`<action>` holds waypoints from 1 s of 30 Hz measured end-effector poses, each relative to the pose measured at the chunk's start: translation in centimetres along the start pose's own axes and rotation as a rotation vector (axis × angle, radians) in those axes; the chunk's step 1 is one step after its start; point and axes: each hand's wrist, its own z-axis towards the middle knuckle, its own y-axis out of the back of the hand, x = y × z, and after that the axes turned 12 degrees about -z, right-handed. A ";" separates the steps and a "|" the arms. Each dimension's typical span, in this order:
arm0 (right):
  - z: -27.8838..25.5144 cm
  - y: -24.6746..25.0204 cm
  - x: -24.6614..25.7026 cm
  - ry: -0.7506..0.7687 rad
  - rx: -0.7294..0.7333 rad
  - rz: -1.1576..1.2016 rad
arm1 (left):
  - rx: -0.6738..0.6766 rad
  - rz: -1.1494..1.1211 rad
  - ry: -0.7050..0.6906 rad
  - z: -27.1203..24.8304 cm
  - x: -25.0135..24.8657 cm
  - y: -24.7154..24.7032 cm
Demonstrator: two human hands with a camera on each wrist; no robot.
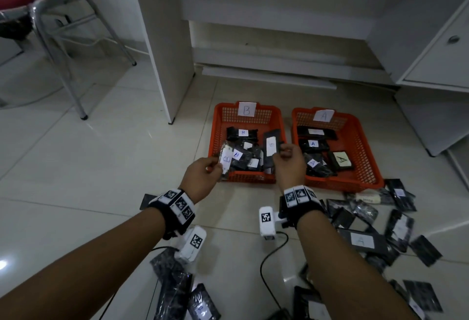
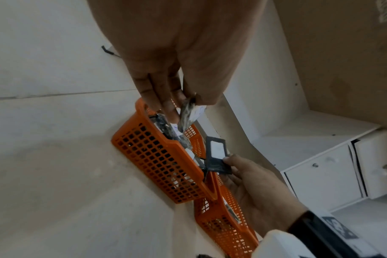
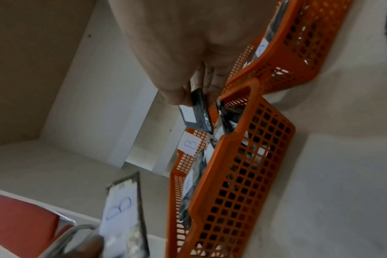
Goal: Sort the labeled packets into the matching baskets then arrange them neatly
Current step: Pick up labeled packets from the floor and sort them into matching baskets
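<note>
Two orange baskets stand side by side on the floor, basket B (image 1: 218, 122) on the left and basket A (image 1: 365, 147) on the right, each holding several black labeled packets. My left hand (image 1: 203, 175) pinches a packet with a white B label (image 1: 225, 160) over the near left corner of basket B; the same packet (image 3: 121, 216) shows in the right wrist view. My right hand (image 1: 289, 160) pinches a second black packet with a white label (image 1: 271, 146) above that basket's right side. Its letter is unreadable.
Loose black packets (image 1: 375, 228) lie scattered on the tiled floor at the right and near my forearms, one showing an A label (image 1: 361, 240). A white desk panel (image 1: 165, 40) stands behind the baskets, a cabinet (image 1: 441, 48) to the right, a metal-legged chair (image 1: 58, 25) to the left.
</note>
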 end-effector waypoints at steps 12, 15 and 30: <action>0.5 -1.5 -3.1 0.254 -0.032 -0.630 | -0.123 0.339 -0.021 6.9 1.5 -3.9; -1.9 -1.6 -4.1 0.376 -0.011 -0.465 | -0.232 0.430 0.025 6.5 2.0 -2.7; -19.0 -5.5 -6.6 0.608 1.062 -0.524 | 0.617 0.565 -0.041 -11.6 12.4 11.2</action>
